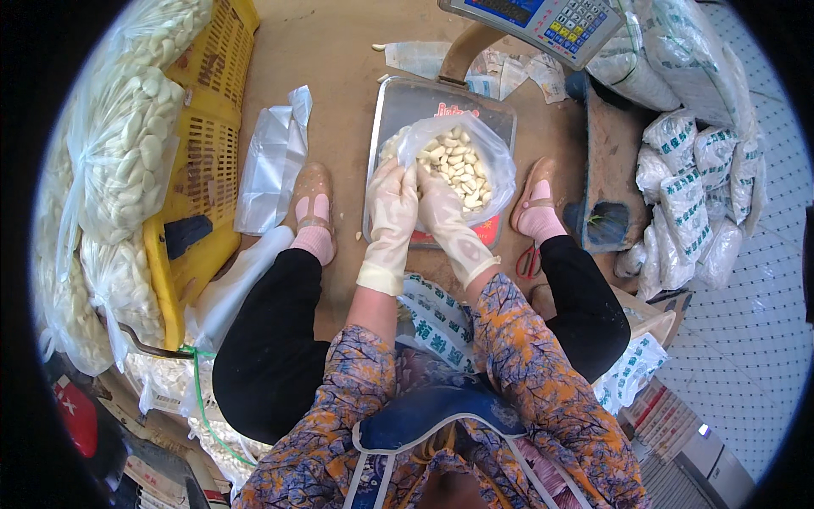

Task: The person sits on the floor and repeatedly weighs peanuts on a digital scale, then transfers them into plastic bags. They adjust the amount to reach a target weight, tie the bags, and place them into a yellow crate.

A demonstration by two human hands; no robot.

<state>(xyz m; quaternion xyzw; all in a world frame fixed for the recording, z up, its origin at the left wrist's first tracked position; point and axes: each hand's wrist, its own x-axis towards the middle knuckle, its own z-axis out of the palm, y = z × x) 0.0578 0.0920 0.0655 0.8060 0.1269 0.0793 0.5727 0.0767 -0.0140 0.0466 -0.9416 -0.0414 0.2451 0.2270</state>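
Filled bags (127,140) of pale cloves stand at the left, beside a yellow crate (203,106). Right of the crate lies a flat plastic bag (273,165). The gloved left hand (395,199) grips the near left edge of the open clear bag (498,153), located over the scale platform (403,102) and containing cloves. The gloved right hand (443,205) grasps the adjoining near edge. Apparent step: managing the bag's mouth. The next move likely calls for a firm hold on the film, mouth upward, to prevent spillage.

Scale platform (394,103) is partly covered by clear bag (498,161), left hand (394,204) and right hand (445,212). Console (551,27) is clipped by top edge; filled bags (127,140) are cut by left rim.
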